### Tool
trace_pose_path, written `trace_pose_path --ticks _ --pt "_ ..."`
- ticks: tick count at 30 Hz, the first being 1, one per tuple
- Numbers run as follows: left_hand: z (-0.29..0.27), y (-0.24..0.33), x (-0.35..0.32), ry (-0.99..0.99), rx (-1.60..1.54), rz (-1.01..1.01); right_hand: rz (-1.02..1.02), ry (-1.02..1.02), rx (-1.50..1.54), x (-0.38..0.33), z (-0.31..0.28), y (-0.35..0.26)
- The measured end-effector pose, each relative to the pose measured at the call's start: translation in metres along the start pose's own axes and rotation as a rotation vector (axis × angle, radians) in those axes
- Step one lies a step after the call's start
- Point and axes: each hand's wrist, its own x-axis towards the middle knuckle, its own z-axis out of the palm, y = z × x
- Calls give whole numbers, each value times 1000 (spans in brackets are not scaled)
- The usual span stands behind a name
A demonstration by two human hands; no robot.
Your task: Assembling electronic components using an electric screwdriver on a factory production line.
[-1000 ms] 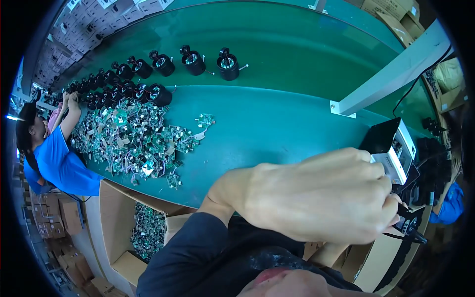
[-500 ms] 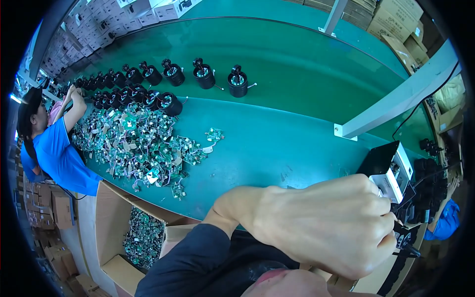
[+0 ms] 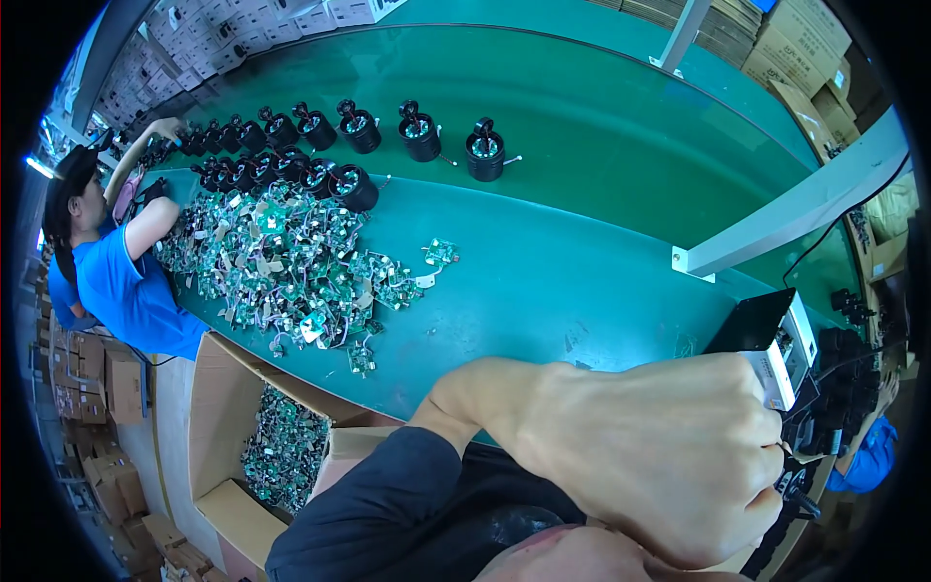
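Observation:
My left hand [image 3: 659,456] is raised close to the camera, its back toward me and its fingers curled into a closed fist. Whatever the fingers hold, if anything, is hidden behind the knuckles. The dark-sleeved arm reaches across from the lower left. Just beyond the knuckles stands a white device with a black panel [image 3: 752,318]; I cannot tell whether the hand touches it. My right hand is out of view. Left of the hand, a few loose circuit boards [image 3: 441,254] lie beside a large heap of green circuit boards with wires [image 3: 272,257] on the green workbench [image 3: 524,281].
Black cylindrical housings [image 3: 485,160] stand in rows along the far side. A cardboard box [image 3: 215,407] holding more boards stands at the near left. A white metal post [image 3: 795,206] rises at right. A co-worker in blue [image 3: 145,291] works at left; another person's blue sleeve [image 3: 866,456] shows far right.
The whole view has shifted slightly, so the bench items appear farther right. The co-worker at left has changed arm position, one hand now over the far housings. My left hand stays closed.

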Motion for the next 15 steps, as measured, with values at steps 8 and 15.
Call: trace_pose_path --ticks 8,15 --pt "25 -5 2 51 71 -39 -38 38 -57 5 -1 7" --pt "48 -2 2 133 180 -99 -84 92 -130 9 9 -2"
